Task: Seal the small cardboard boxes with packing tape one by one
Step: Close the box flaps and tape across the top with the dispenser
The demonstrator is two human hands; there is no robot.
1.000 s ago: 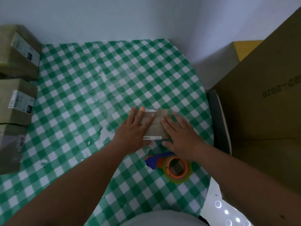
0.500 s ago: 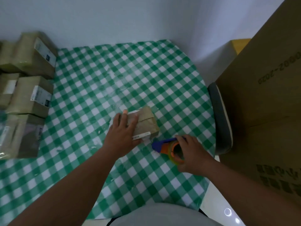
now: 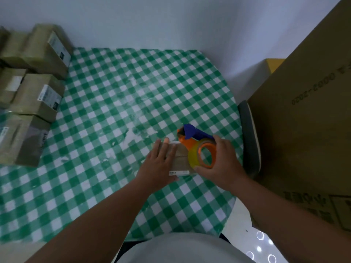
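1. Now the left hand (image 3: 158, 167) lies flat, fingers straight, on top of the box (image 3: 180, 158), pressing it onto the table (image 3: 114, 111).
2. One fingertip of that hand wears a pale orange cover, at the box's far edge.
3. Just right of the left hand, the right hand (image 3: 221, 164) grips the dispenser (image 3: 197, 147), fingers curled over the tape roll and thumb under it.
4. The dispenser is orange with a blue front; its blue end points away from the person and sits above the box's far right corner. Whether it touches the box I cannot tell.
5. The yellowish tape roll on its orange core sits against the right palm, over the box's right side.
6. A white label runs along the box's near edge, between the two hands.
7. Far left of the left hand, at the table's edge, taped parcels (image 3: 38, 95) with white labels are stacked.
8. Right of the right hand, past the table's rim, stands a dark chair (image 3: 250, 141), and beyond it a big carton (image 3: 303, 130) with printed lettering.
9. The table has a green-and-white checked cloth under a shiny clear cover.
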